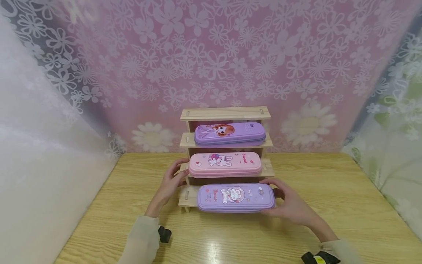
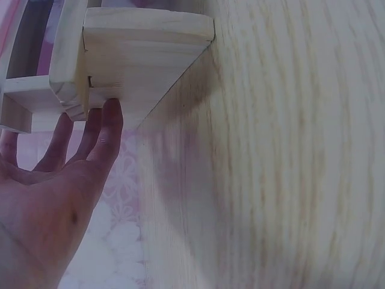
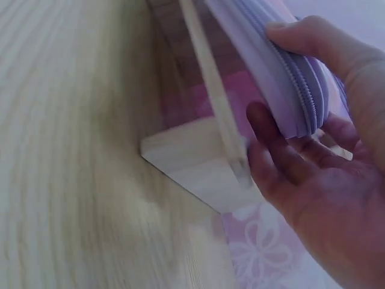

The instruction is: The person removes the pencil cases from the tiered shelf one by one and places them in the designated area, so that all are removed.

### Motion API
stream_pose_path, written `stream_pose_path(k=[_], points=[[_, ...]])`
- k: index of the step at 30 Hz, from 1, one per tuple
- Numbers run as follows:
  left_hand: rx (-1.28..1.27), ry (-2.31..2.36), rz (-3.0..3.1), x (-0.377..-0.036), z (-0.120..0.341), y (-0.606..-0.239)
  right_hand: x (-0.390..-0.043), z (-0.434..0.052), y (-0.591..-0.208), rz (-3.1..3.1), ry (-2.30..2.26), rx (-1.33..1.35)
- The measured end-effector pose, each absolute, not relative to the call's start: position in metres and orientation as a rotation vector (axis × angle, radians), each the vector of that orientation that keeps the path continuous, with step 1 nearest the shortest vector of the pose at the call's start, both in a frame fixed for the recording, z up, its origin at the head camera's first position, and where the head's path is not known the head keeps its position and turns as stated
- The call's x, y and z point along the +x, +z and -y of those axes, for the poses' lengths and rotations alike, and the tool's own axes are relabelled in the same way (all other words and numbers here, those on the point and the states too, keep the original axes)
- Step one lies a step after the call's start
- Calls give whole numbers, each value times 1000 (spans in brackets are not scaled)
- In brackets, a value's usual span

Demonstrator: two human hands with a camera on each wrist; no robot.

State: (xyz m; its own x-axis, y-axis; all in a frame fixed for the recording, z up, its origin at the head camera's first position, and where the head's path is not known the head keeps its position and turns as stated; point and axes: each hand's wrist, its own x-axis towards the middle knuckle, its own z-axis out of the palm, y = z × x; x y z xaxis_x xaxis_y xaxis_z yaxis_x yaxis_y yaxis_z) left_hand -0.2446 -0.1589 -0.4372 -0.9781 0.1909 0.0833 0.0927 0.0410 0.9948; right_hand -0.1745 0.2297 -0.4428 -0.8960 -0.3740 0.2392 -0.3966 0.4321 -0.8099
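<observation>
1. The person's right hand (image 1: 290, 207) holds the right end of a lilac pencil case (image 1: 235, 198). In the right wrist view the thumb lies over the zipped edge and the fingers (image 3: 283, 150) curl beneath it, so the hand grips the case.
2. The lilac pencil case lies lengthwise on the lowest step of a small wooden stepped shelf (image 1: 225, 114). Its lid shows a white cartoon figure, and it faces the person.
3. The person's left hand (image 1: 171, 181) is at the left side of the shelf. In the left wrist view its fingers (image 2: 108, 129) are straight and touch the wooden edge; they hold nothing.
4. On the middle step, just above and behind the lilac case, lies a pink pencil case (image 1: 225, 165) with a rabbit picture and the word "Sweet".
5. On the next step up lies a purple pencil case (image 1: 229, 134) with a picture of a girl. The top board of the shelf is above it.
6. The shelf stands on a light wooden table (image 1: 329, 205), close to its far edge.
7. Behind the table hangs a pink curtain (image 1: 211, 55) with a white flower pattern.
8. Both forearms wear pale sleeves, each with a dark wrist strap.
</observation>
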Motion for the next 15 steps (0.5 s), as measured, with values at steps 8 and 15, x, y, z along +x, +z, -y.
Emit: stream_pose_path(k=[8,15], points=[[293,2085,-2233,-250,161,-445,-171,-262,-437,2579,2030,664],[334,2078,-2277,-256,166,-457,-165,-294,-440,2450,2152,730]])
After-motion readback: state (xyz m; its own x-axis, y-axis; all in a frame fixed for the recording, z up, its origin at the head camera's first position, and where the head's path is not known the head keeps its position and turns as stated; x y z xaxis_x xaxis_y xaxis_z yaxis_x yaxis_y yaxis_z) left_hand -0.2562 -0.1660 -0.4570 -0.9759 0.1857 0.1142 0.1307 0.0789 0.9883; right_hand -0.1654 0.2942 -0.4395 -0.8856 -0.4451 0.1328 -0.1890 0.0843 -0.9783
